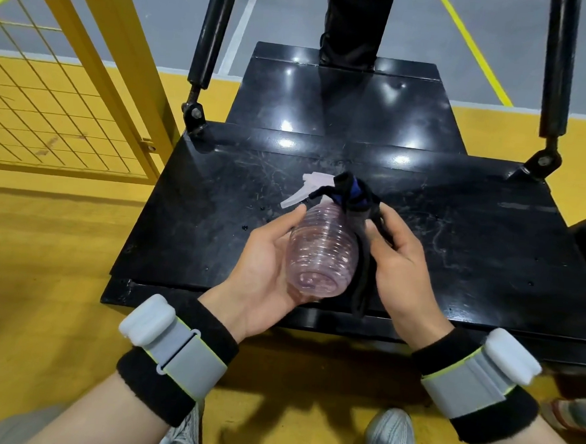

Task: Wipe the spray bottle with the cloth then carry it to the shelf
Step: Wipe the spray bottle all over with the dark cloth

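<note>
Left grip [264, 271] round bottle [320, 251], cloth [359, 280] (right grip [398, 273])

No text, label, brand, number or sign can be read on anything in this view of the scene.

The neck of the spray bottle [320, 254] is hidden under the cloth [363, 260]. Fingers of the left hand [264, 271] lie hidden behind the bottle. At 12 o'clock the top edge cuts off a dark trouser leg [355, 23]; at 6 o'clock the bottom edge crops two grey shoes [389, 440].
</note>
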